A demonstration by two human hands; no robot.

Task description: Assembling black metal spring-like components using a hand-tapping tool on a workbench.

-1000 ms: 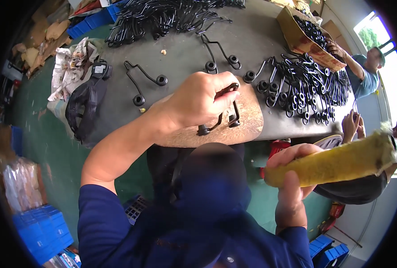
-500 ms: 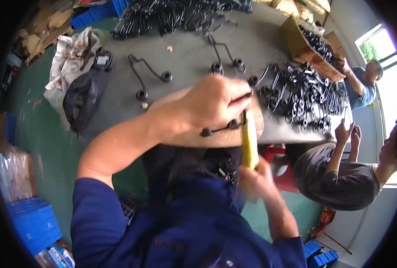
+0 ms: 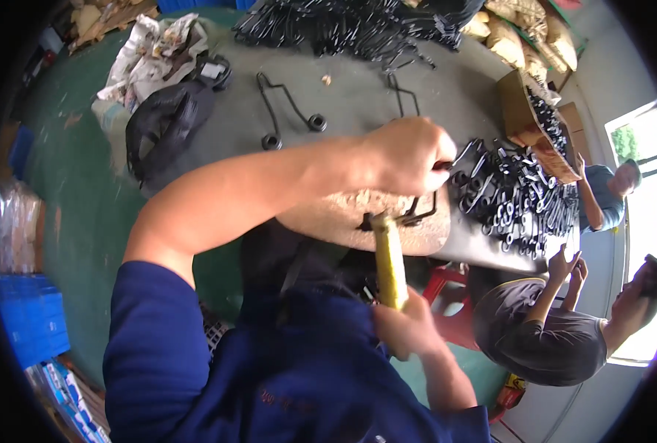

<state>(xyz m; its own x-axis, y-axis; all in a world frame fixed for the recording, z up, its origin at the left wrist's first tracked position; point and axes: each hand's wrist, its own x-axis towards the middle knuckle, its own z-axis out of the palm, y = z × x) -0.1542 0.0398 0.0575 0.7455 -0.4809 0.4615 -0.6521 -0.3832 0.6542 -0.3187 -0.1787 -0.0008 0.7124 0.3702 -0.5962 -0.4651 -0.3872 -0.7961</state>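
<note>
My left hand [image 3: 409, 159] is closed on a black bent-wire spring [image 3: 426, 210] and holds it over a wooden board [image 3: 321, 221]. The wire's lower part hangs beneath my fist, above the board. In my right hand [image 3: 406, 325] is a yellow stick-shaped tool [image 3: 389, 266], gripped at its lower end. The tool's upper end meets or overlaps the spring's dark end by the board's near edge; I cannot tell whether they touch. Beyond my left forearm, another black wire spring [image 3: 288, 103] with two coiled ends lies on the grey table, and a further wire spring [image 3: 404, 92] is partly hidden behind my fist.
A heap of black wire parts [image 3: 343, 29] covers the table's far side. To the right lie many black metal pieces [image 3: 517, 199] beside a cardboard box [image 3: 517, 111]. A black bag [image 3: 169, 125] sits at the left. Two people [image 3: 535, 325] are at the right, near a red stool [image 3: 446, 284].
The view has shifted, so the table appears lower and further right. The yellow tool's upper end has moved left toward the board's near edge. Both hands keep their grip.
</note>
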